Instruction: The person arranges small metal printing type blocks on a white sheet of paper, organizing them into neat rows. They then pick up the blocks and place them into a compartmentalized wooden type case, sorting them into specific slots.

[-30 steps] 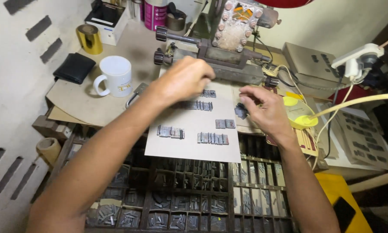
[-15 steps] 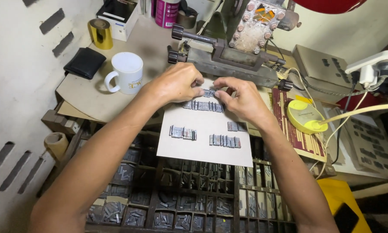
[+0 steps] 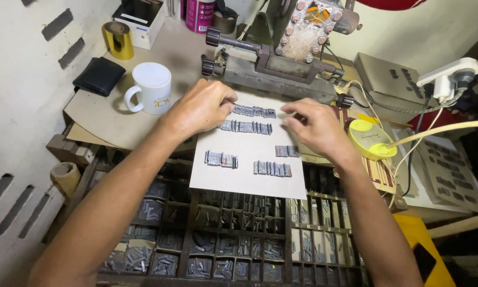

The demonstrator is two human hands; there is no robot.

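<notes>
Head view: my left hand (image 3: 199, 109) rests on a grey card (image 3: 249, 175), its fingers bunched together against the left end of the two upper rows of metal type (image 3: 248, 120). My right hand (image 3: 316, 127) hovers just right of those rows, fingers loosely curled and apart, apparently holding nothing, though the fingertips are blurred. Three shorter type groups (image 3: 271, 169) lie lower on the card. A compartmented type case (image 3: 233, 242) sits below; a white mug (image 3: 150, 88) stands on the worktop (image 3: 106, 114).

Type rows (image 3: 248, 127) lie on a card (image 3: 249, 178) — type case (image 3: 223, 239) before it, mug (image 3: 151, 87) left, press (image 3: 281, 58) behind.
</notes>
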